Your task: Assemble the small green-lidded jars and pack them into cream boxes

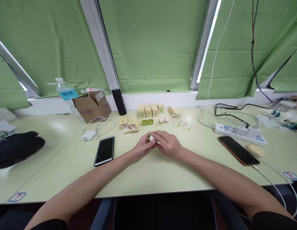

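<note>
My left hand (140, 149) is closed around a small dark green case (149, 136), held just above the table. A small white piece (151, 138) shows at the case, by my left thumb. My right hand (171, 145) meets the left, its fingers bent over the white piece; they partly hide it, and whether it sits inside the case I cannot tell. Beyond my hands are two olive green cases (148, 122), two pale pink cylinders (163, 120) and several clear plastic cups (187, 126) with small yellow bits in them.
Several small cream boxes (148, 111) stand in a row, with opened boxes (129, 124) in front and another opened box (173, 111) to the right. A phone (104, 151) lies left, another phone (238, 150) right near a power strip (240, 133). A cardboard box (92, 107) stands behind.
</note>
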Available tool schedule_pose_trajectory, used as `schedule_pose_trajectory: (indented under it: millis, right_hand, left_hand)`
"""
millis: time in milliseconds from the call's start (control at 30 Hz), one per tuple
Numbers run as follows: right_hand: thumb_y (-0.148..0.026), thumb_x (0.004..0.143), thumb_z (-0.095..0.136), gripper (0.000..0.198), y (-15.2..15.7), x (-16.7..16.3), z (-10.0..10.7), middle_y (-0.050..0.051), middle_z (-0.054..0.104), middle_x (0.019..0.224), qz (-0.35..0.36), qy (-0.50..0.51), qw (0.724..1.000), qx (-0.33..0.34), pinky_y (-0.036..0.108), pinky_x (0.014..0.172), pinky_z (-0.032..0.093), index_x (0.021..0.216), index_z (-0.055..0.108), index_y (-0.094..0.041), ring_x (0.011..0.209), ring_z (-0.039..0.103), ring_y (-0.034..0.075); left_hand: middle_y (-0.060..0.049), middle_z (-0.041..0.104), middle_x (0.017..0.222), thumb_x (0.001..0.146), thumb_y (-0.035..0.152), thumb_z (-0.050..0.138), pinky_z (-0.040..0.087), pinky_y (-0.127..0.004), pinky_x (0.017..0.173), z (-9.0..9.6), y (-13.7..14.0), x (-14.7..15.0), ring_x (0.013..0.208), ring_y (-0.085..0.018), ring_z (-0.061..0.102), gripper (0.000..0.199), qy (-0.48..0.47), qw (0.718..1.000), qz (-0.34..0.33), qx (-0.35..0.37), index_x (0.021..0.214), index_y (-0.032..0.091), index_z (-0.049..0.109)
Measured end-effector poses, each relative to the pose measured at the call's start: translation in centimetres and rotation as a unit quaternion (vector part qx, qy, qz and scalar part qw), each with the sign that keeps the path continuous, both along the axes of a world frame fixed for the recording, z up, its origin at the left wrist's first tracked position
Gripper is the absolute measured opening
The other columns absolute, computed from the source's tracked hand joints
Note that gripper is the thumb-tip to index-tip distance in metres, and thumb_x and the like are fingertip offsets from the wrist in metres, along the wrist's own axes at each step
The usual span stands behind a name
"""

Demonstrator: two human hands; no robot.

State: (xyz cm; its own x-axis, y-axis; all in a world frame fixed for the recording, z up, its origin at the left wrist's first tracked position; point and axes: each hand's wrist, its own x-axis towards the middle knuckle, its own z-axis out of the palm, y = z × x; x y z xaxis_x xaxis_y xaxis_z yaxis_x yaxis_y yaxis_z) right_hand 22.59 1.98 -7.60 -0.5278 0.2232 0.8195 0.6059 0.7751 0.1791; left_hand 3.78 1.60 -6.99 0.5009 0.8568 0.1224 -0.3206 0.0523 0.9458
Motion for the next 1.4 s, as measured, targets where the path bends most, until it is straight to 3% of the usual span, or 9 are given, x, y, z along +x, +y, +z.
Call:
schedule_pose_trajectory:
  millis: [367, 567, 767, 933, 1033, 1167, 1300, 1400]
  right_hand:
    - [-0.021, 0.104, 0.048, 0.034, 0.2, 0.3, -0.3, 0.017, 0.069, 0.119, 0.003, -0.010, 0.999, -0.031, 0.033, 0.074, 0.060, 0.136, 0.057, -0.014, 0.098, 0.069, 0.023]
    - [-0.025, 0.104, 0.048, 0.036, 0.3, 0.4, -0.3, 0.017, 0.069, 0.124, -0.008, 0.001, 0.996, -0.090, 0.038, 0.086, 0.062, 0.139, 0.055, -0.016, 0.112, 0.068, 0.026]
    - [-0.034, 0.103, 0.055, 0.037, 0.9, 0.9, -0.5, 0.017, 0.070, 0.129, -0.073, 0.006, 0.986, -0.153, 0.038, 0.084, 0.062, 0.135, 0.058, -0.017, 0.117, 0.068, 0.028]
    - [-0.047, 0.098, 0.064, 0.053, 0.5, 0.9, 1.0, 0.017, 0.068, 0.132, -0.156, -0.025, 0.962, -0.223, 0.036, 0.077, 0.060, 0.141, 0.055, -0.018, 0.119, 0.065, 0.030]
    - [-0.044, 0.098, 0.063, 0.041, 0.6, 1.7, 3.1, 0.017, 0.071, 0.121, -0.236, -0.086, 0.930, -0.267, 0.038, 0.072, 0.057, 0.130, 0.063, -0.018, 0.113, 0.065, 0.033]
    - [-0.032, 0.098, 0.060, 0.025, 1.9, 4.7, 6.0, 0.020, 0.071, 0.111, -0.397, -0.122, 0.854, -0.313, 0.041, 0.075, 0.054, 0.113, 0.070, -0.015, 0.104, 0.067, 0.034]
    - [-0.043, 0.099, 0.059, 0.036, 3.5, 8.4, 7.5, 0.024, 0.064, 0.125, -0.503, -0.151, 0.756, -0.390, 0.044, 0.087, 0.050, 0.119, 0.071, -0.015, 0.115, 0.065, 0.037]
    - [-0.056, 0.094, 0.064, 0.049, 4.1, 10.1, 7.5, 0.024, 0.064, 0.126, -0.510, -0.174, 0.723, -0.432, 0.045, 0.089, 0.049, 0.122, 0.072, -0.017, 0.115, 0.066, 0.037]
  left_hand:
    - [-0.004, 0.063, 0.102, 0.079, 0.044, 0.087, 0.044, -0.028, 0.079, 0.1, -0.1, 0.1, 0.088, -0.015, 0.059, 0.050, -0.013, 0.999, -0.022, -0.025, 0.118, 0.022, 0.066]
    - [-0.005, 0.061, 0.101, 0.073, 0.035, 0.091, 0.043, -0.028, 0.076, -0.3, 0.5, -0.2, 0.087, -0.015, 0.056, 0.053, -0.033, 0.999, -0.034, 0.006, 0.118, 0.021, 0.068]
    - [-0.009, 0.062, 0.102, 0.077, 0.035, 0.086, 0.046, -0.030, 0.074, 0.1, 1.2, -0.7, 0.087, -0.018, 0.057, 0.045, -0.053, 0.998, -0.038, -0.010, 0.117, 0.017, 0.073]
    - [-0.008, 0.067, 0.109, 0.079, 0.033, 0.086, 0.049, -0.033, 0.089, -0.2, 1.8, -1.2, 0.092, -0.018, 0.062, 0.050, -0.023, 1.000, 0.020, 0.002, 0.125, 0.019, 0.070]
    - [-0.007, 0.068, 0.113, 0.078, 0.033, 0.088, 0.050, -0.032, 0.092, -0.6, 2.5, -1.5, 0.093, -0.017, 0.063, 0.051, -0.015, 0.995, 0.089, 0.036, 0.124, 0.020, 0.069]
    - [-0.005, 0.068, 0.112, 0.073, 0.033, 0.090, 0.052, -0.032, 0.090, -0.8, 3.4, -1.7, 0.094, -0.017, 0.062, 0.053, -0.012, 0.982, 0.173, 0.080, 0.120, 0.021, 0.068]
    - [-0.006, 0.068, 0.113, 0.074, 0.033, 0.088, 0.054, -0.034, 0.090, -0.7, 3.6, -1.7, 0.095, -0.018, 0.063, 0.053, -0.004, 0.973, 0.207, 0.102, 0.120, 0.021, 0.066]
    - [-0.006, 0.068, 0.114, 0.075, 0.034, 0.087, 0.054, -0.034, 0.090, -0.6, 3.5, -1.7, 0.096, -0.018, 0.064, 0.052, 0.000, 0.969, 0.219, 0.117, 0.120, 0.021, 0.066]
